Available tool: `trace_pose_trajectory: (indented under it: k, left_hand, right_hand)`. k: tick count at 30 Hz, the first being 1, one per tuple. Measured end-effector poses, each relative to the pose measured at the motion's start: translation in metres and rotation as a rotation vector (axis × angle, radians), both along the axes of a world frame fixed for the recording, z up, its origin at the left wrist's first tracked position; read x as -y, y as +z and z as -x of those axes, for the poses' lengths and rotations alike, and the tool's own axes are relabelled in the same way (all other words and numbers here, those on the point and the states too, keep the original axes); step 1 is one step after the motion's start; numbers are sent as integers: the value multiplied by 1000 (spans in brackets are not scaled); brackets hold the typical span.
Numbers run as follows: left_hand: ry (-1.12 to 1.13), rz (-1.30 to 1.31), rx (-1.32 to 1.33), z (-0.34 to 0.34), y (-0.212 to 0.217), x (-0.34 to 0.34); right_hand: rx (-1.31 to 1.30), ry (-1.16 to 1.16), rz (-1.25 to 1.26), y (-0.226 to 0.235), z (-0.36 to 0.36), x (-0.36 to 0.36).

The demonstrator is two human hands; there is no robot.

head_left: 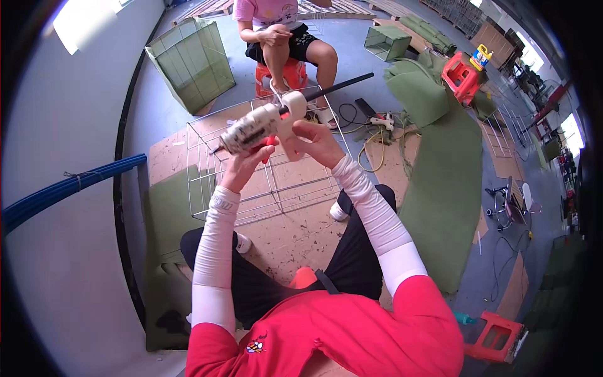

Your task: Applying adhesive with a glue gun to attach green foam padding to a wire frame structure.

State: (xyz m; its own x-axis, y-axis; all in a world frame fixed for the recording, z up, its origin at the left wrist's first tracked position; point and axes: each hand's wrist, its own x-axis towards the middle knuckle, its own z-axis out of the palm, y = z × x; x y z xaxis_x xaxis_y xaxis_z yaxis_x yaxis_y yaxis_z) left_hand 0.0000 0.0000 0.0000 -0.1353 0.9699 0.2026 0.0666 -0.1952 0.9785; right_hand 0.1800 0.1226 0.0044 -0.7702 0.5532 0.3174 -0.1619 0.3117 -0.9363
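Two hands hold a white glue gun (260, 127) above the wire frame (264, 182) at twelve o'clock, left hand (246, 164) closed around its body, right hand (316, 143) gripping the rear, best kept steady and aimed away from fingers.

A red stool (461, 76) sat on green cloth (443, 182), another person (282, 31) sat nearby, and blue pipes (63, 188) leaned on the wall.

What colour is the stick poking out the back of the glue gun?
Black. The glue stick shows best in the head view.
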Motion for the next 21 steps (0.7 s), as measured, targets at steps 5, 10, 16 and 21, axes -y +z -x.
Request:
trace_pose_trajectory:
  k: [5, 10, 16, 21]
  left_hand:
    - [161, -141, -34, 0, -16, -6]
    - [266, 31, -70, -2, -41, 6]
    - [251, 26, -137, -10, -52, 2]
    - [496, -20, -150, -28, -55, -20]
  right_hand:
    - [-43, 96, 117, 0, 14, -4]
    - [98, 81, 14, -11, 22, 8]
    - [94, -189, -230, -35, 35, 17]
    - [134, -447, -361, -33, 19, 27]
